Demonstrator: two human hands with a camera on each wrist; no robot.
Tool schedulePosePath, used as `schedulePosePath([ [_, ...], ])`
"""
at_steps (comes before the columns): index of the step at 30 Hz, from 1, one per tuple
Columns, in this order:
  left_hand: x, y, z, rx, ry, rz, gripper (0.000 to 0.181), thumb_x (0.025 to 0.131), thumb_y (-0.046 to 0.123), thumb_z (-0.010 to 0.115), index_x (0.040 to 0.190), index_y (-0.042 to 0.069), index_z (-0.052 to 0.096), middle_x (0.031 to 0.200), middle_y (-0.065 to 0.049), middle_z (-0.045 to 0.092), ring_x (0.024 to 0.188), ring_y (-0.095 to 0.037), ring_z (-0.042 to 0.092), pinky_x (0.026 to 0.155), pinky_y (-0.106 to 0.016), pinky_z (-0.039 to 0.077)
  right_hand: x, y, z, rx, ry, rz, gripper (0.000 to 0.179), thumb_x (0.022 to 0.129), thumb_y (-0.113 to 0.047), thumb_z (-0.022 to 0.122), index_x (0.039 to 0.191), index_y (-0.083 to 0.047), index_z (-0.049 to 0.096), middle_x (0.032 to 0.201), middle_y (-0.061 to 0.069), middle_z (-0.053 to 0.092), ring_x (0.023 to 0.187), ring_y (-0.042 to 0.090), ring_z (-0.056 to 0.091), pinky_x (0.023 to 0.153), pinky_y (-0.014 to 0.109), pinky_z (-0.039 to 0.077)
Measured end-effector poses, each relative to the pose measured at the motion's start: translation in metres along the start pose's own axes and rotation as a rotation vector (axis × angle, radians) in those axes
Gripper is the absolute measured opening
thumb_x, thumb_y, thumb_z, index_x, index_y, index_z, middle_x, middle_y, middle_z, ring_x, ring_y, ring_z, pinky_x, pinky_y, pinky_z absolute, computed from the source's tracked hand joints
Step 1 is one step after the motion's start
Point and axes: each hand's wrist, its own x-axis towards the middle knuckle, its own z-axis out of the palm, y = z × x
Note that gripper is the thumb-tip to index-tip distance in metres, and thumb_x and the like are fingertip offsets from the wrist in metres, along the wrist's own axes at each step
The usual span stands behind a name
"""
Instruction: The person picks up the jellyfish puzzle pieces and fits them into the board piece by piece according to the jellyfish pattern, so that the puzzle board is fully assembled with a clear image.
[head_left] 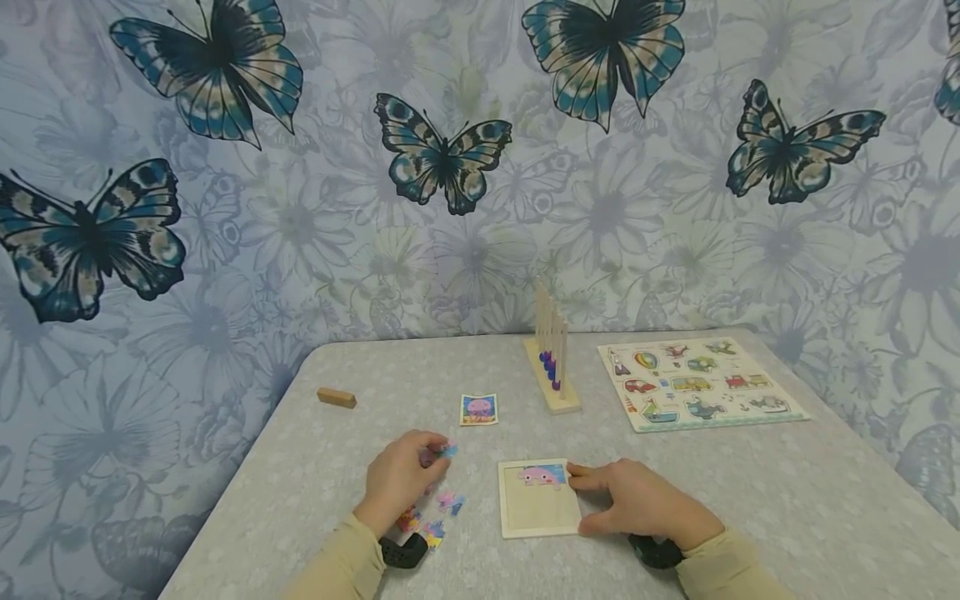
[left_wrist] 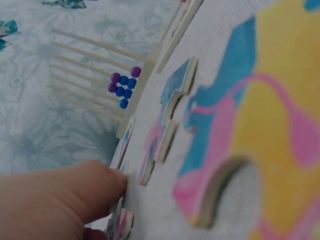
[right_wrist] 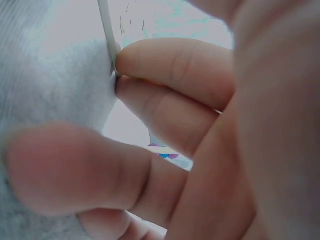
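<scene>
My left hand (head_left: pixel 401 477) is over a loose group of jigsaw pieces (head_left: pixel 448 502) and pinches a blue-and-purple jigsaw piece (head_left: pixel 449 451) at its fingertips. In the left wrist view the thumb (left_wrist: pixel 95 190) points down by several pieces, and a large yellow, blue and pink piece (left_wrist: pixel 270 100) fills the near right. My right hand (head_left: pixel 637 504) rests against the right side of a square wooden puzzle tray (head_left: pixel 540 532), fingers extended, thumb near its lower corner. Inside the tray's top right sits a pink pig-like face section (head_left: pixel 542 475). The right wrist view shows fingertips touching the tray edge (right_wrist: pixel 107 30).
Behind the tray lies a small picture card (head_left: pixel 478 409). A wooden peg stand (head_left: pixel 562 404) with blue and purple beads is at the back. A vehicle picture board (head_left: pixel 697 383) lies at the right, a small wooden block (head_left: pixel 336 397) at the left. A butterfly-patterned wall closes the back.
</scene>
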Motion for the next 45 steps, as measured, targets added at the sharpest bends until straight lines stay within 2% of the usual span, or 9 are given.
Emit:
schedulePosePath([
  [7,-0.0013,0.0023,0.0005,0.011,-0.072,0.088,0.023,0.087,0.033,0.079,0.11,0.034,0.077,0.113,0.016,0.07,0.06,-0.001,0.048,0.049,-0.023,0.04,0.0002,-0.0023,-0.001,0.005,-0.001,-0.011,0.066,0.084,-0.05,0.082,0.138,-0.016,0.067,0.148,-0.001,0.058,0.135,0.026,0.057,0.104,0.047,0.051],
  [11,-0.0018,0.0037,0.0013,0.018,-0.055,0.082,0.033,0.088,0.046,0.078,0.117,0.031,0.075,0.115,0.014,0.068,0.072,-0.002,0.057,0.055,-0.023,0.045,0.0004,-0.0014,0.0006,0.005,0.001,0.0,0.065,0.083,-0.05,0.082,0.137,-0.016,0.068,0.148,-0.003,0.058,0.135,0.024,0.056,0.105,0.046,0.051],
  [13,-0.0018,0.0044,0.0014,0.023,-0.049,0.069,0.038,0.086,0.053,0.079,0.117,0.031,0.076,0.112,0.014,0.067,0.082,-0.003,0.06,0.061,-0.024,0.048,0.0005,-0.0003,0.0015,0.0,0.002,0.008,0.065,0.083,-0.05,0.082,0.137,-0.017,0.068,0.148,-0.004,0.058,0.135,0.022,0.056,0.105,0.045,0.051],
  [15,-0.0015,0.005,0.0012,0.03,-0.051,0.056,0.037,0.085,0.055,0.08,0.114,0.031,0.077,0.11,0.015,0.066,0.082,-0.003,0.06,0.061,-0.024,0.048,0.0004,0.0005,0.0017,-0.006,0.006,0.007,0.065,0.083,-0.05,0.082,0.137,-0.017,0.068,0.148,-0.005,0.058,0.135,0.022,0.056,0.105,0.045,0.051],
  [22,-0.0016,0.0045,0.0017,0.05,-0.059,0.081,0.022,0.088,0.044,0.081,0.106,0.032,0.079,0.106,0.014,0.065,0.067,0.001,0.05,0.053,-0.021,0.042,-0.001,-0.0021,-0.0004,-0.035,0.013,-0.009,0.065,0.083,-0.05,0.082,0.137,-0.016,0.068,0.147,-0.002,0.059,0.133,0.024,0.059,0.103,0.046,0.052],
  [34,-0.0033,0.0059,0.001,0.022,-0.075,0.161,0.017,0.09,0.022,0.074,0.103,0.032,0.079,0.107,0.017,0.067,0.045,0.0,0.028,0.04,-0.023,0.028,0.0002,-0.0024,0.0017,-0.062,0.012,-0.008,0.066,0.083,-0.053,0.081,0.137,-0.017,0.068,0.147,-0.004,0.059,0.131,0.022,0.06,0.102,0.045,0.053],
  [38,-0.0031,0.006,0.0017,0.026,-0.074,0.14,0.015,0.091,0.029,0.074,0.105,0.032,0.077,0.109,0.015,0.067,0.048,0.0,0.033,0.042,-0.023,0.032,-0.0006,-0.003,0.0005,-0.064,0.011,-0.017,0.067,0.083,-0.054,0.081,0.137,-0.016,0.068,0.147,-0.003,0.059,0.131,0.023,0.06,0.101,0.046,0.053],
  [43,-0.0027,0.0057,0.0027,0.057,-0.079,0.103,0.035,0.085,0.053,0.08,0.113,0.031,0.073,0.108,0.014,0.064,0.061,-0.001,0.044,0.051,-0.022,0.04,-0.0014,-0.0046,-0.0008,-0.062,0.013,-0.021,0.068,0.083,-0.054,0.082,0.137,-0.016,0.068,0.147,-0.003,0.06,0.13,0.023,0.061,0.101,0.047,0.053],
  [45,-0.0027,0.0051,0.0034,0.069,-0.079,0.104,0.036,0.084,0.054,0.081,0.11,0.032,0.073,0.105,0.016,0.064,0.064,0.0,0.045,0.053,-0.021,0.041,-0.0016,-0.0043,-0.0006,-0.063,0.016,-0.023,0.068,0.083,-0.054,0.082,0.137,-0.016,0.068,0.147,-0.003,0.06,0.13,0.023,0.061,0.101,0.046,0.053],
])
